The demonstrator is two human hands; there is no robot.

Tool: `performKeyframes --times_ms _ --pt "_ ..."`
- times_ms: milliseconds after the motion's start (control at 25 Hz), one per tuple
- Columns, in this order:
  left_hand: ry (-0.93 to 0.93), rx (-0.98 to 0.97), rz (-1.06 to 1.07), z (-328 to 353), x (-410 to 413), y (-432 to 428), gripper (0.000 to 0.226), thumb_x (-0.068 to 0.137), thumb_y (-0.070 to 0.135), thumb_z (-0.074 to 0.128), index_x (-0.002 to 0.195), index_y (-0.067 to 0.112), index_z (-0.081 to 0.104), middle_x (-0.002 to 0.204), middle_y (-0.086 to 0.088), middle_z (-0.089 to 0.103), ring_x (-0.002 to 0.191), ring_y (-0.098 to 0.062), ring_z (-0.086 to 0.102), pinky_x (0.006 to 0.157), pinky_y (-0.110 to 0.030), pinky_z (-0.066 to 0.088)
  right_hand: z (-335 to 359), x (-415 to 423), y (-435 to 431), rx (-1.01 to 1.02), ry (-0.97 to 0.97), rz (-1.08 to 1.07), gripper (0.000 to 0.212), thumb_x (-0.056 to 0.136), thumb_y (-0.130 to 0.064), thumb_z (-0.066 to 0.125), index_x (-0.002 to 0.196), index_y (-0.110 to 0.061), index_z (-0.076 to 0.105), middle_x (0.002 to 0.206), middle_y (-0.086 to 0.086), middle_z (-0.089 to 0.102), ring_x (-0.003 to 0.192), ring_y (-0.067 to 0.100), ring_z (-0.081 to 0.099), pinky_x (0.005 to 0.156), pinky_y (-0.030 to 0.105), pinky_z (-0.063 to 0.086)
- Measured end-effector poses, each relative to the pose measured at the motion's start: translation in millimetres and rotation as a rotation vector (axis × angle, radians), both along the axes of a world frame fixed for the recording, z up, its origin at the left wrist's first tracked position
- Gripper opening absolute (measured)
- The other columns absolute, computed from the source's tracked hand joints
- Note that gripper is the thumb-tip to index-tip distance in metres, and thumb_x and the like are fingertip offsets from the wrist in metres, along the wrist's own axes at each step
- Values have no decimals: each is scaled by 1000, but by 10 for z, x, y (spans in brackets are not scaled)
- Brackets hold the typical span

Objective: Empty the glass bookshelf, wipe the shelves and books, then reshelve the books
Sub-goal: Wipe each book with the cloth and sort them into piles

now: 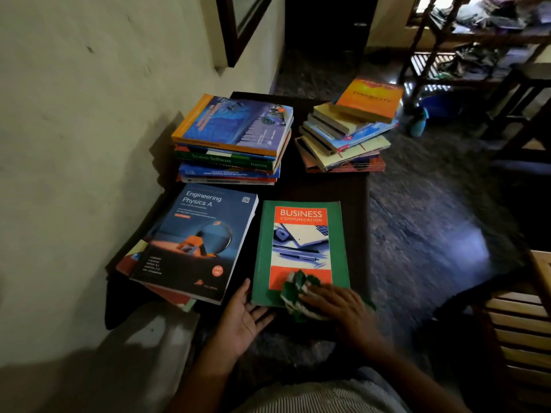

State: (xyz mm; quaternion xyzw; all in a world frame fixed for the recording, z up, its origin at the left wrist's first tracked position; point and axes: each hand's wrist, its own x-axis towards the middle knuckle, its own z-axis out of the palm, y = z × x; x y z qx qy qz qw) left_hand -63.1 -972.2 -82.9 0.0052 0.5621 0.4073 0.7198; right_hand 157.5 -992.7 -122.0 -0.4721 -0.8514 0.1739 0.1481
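Note:
A green "Business Communication" book (301,242) lies flat on a dark low table (354,198). My right hand (343,305) presses a crumpled green and white cloth (295,290) onto the book's lower cover. My left hand (241,317) lies palm up with straight fingers at the book's lower left corner, touching its edge. To the left, a blue "Engineering Physics A" book (193,239) tops a small pile. Two taller stacks stand at the back: one with a blue cover on top (235,138), one topped by an orange book (369,98).
A pale wall (74,144) runs along the table's left side. Dark floor (432,219) opens to the right. A teal spray bottle (419,120) stands on the floor behind the stacks. Wooden slatted furniture (518,329) stands at the right, a cluttered rack (477,40) at the back.

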Motion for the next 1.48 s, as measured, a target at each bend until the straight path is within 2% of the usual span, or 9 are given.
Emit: performKeyframes --times_ms 280,440,520,600,720,880,1160,1320,1480 --pt "285 488 -44 441 289 94 18 90 -3 51 86 13 44 84 -7 62 69 -14 63 63 -30 53 733 121 236 -83 695 -227 51 82 -26 55 126 -51 48 133 -21 50 124 5 48 106 24 36" --pt "1034 1048 -234 695 355 243 12 85 22 56 93 24 47 79 14 59 71 -3 55 64 -19 42 1077 199 374 44 769 -365 77 76 9 42 124 -52 50 132 -21 52 126 4 46 106 21 34" --pt "1250 1289 -188 666 441 400 24 88 15 50 111 21 54 100 11 64 92 -2 57 79 -10 41 1142 218 373 63 858 -413 75 75 9 42 122 -48 53 130 -12 55 125 7 49 105 20 36" --pt "1384 1490 -271 374 488 574 42 91 6 39 131 15 51 132 1 55 122 -14 51 106 -21 34 1086 222 330 56 885 -454 75 73 8 41 118 -51 55 125 -18 58 122 4 51 103 18 37" --pt "1672 1709 -859 -359 461 579 65 86 11 39 147 29 26 153 10 29 144 -20 19 114 -42 17 834 275 161 -18 882 -514 77 71 6 41 111 -58 56 116 -30 60 113 -6 53 97 11 37" --pt "1623 1672 -1195 -711 372 382 66 88 30 41 150 25 20 157 9 17 145 -20 12 113 -46 7 564 271 34 -183 832 -538 70 70 4 43 113 -48 61 120 -25 60 116 -1 53 100 15 37" --pt "1668 1119 -898 -685 4 566 57 98 55 18 141 23 37 148 -4 36 139 -24 24 113 -45 10 799 173 1134 -87 429 -523 52 88 11 44 131 -17 50 131 8 53 113 14 51 97 26 41" --pt "1693 1058 -921 -749 21 593 54 100 50 12 142 26 36 148 -3 37 136 -21 28 110 -43 11 607 196 1810 -265 64 -706 72 88 3 41 147 -30 18 156 7 13 135 32 28 108 46 30" --pt "1657 1101 -850 -736 24 585 53 101 46 14 140 22 40 148 -2 37 136 -19 30 112 -39 13 385 -153 1770 -224 -145 -609 69 96 -18 39 147 -36 -3 156 3 -11 144 26 -1 116 43 5"
